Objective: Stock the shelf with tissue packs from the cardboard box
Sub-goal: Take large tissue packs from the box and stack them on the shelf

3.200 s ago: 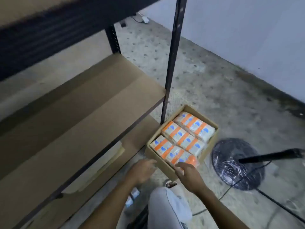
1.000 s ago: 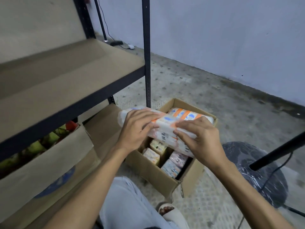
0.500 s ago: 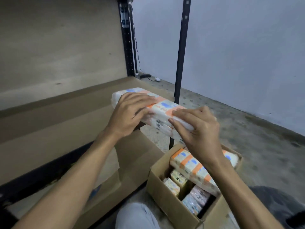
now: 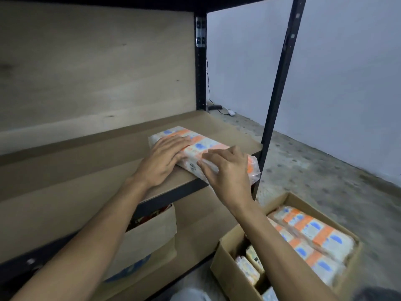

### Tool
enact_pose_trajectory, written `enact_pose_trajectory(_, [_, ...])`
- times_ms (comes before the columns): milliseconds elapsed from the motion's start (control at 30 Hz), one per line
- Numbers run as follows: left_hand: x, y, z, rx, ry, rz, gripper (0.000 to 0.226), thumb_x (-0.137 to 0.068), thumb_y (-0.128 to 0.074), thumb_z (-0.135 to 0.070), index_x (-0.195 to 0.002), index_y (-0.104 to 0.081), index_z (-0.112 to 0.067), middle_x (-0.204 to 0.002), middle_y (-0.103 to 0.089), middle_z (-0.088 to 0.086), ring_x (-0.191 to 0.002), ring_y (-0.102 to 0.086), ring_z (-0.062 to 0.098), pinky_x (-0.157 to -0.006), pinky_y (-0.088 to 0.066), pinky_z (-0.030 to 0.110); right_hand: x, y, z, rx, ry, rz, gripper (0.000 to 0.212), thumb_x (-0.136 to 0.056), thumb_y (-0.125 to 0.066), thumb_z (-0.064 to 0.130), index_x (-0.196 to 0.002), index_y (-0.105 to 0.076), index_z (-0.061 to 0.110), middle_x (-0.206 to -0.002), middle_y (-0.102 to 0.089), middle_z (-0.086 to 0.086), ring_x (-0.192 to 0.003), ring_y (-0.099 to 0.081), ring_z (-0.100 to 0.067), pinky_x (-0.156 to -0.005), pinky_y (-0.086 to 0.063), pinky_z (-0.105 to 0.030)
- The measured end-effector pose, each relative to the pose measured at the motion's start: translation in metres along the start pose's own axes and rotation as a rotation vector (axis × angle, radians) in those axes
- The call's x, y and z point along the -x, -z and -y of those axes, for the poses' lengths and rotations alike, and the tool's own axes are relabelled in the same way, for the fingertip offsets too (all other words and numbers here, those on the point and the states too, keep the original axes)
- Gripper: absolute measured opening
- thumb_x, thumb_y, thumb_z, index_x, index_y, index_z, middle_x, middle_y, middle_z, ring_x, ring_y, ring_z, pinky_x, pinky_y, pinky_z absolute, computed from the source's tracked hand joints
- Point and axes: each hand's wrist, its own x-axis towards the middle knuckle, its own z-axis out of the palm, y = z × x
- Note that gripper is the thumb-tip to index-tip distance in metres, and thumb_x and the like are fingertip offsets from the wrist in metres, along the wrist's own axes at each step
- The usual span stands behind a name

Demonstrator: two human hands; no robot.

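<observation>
pack: long plastic-wrapped tissue pack with orange and blue print (image 4: 201, 146), lying on the brown board shelf (image 4: 86, 170), about 12 o'clock
left hand (image 4: 165, 161): flat on top, fingers straight
right hand (image 4: 227, 170): fingers curled over its near end
box: open brown cardboard box (image 4: 225, 257), 5 o'clock

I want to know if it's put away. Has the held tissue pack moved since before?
Yes. The tissue pack went up from over the cardboard box onto the shelf board, beside the black front post.

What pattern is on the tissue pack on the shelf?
Tissue pack: white with orange bands and blue blobs; head view.
</observation>
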Motion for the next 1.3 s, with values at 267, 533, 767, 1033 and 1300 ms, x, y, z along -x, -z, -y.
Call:
enact_pose_trajectory(267, [0.012, 0.003, 0.016, -0.063, 0.235, -0.085, 0.053, -0.096, -0.031, -0.049, -0.143, -0.042, -0.027, -0.153, -0.036, -0.003, -0.145, -0.023, 0.013, -0.115, -0.019, 0.040, -0.012, -0.038, 0.018, 0.074, 0.030, 0.008, 0.033, -0.091, -0.050, 0.037, -0.101, -0.071, 0.015, -0.107, -0.072, -0.002, -0.107, -0.063, -0.020, -0.092, -0.038, -0.033])
enact_pose_trajectory(533, [0.029, 0.008, 0.012, -0.009, 0.464, -0.154, 0.048, -0.098, -0.046, -0.038, -0.145, -0.038, -0.030, -0.154, -0.034, -0.005, -0.143, -0.026, 0.016, -0.113, -0.017, 0.036, -0.037, -0.052, 0.023, 0.066, -0.057, 0.199, 0.027, -0.085, -0.061, 0.033, -0.100, -0.070, 0.012, -0.104, -0.072, -0.004, -0.106, -0.062, -0.025, -0.092, -0.039, -0.038])
enact_pose_trajectory(767, [0.033, 0.001, 0.003, -0.134, 0.649, 0.192, 0.055, -0.098, -0.033, -0.052, -0.149, -0.030, -0.029, -0.159, -0.022, -0.002, -0.147, -0.017, 0.019, -0.117, -0.011, 0.042, -0.047, -0.031, 0.016, -0.097, -0.032, 0.202, 0.051, -0.079, -0.056, 0.056, -0.119, -0.064, 0.025, -0.135, -0.057, 0.000, -0.133, -0.043, -0.024, -0.110, -0.029, -0.050])
enact_pose_trajectory(1033, [0.030, -0.004, 0.005, -0.196, 0.656, 0.229, 0.057, -0.098, -0.031, -0.054, -0.148, -0.032, -0.028, -0.159, -0.022, -0.001, -0.147, -0.016, 0.020, -0.119, -0.011, 0.042, -0.024, -0.050, -0.009, 0.033, -0.033, 0.272, 0.062, -0.070, -0.063, 0.060, -0.126, -0.053, 0.035, -0.141, -0.047, 0.009, -0.134, -0.033, -0.026, -0.094, -0.034, -0.053])
enact_pose_trajectory(1300, [0.024, -0.003, 0.005, -0.189, 0.669, 0.259, 0.055, -0.098, -0.032, -0.052, -0.149, -0.030, -0.029, -0.160, -0.020, -0.002, -0.147, -0.014, 0.018, -0.119, -0.008, 0.044, -0.031, -0.066, -0.020, 0.097, -0.045, 0.255, 0.058, -0.072, -0.063, 0.049, -0.127, -0.052, 0.033, -0.140, -0.047, 0.006, -0.134, -0.033, -0.026, -0.096, -0.035, -0.053])
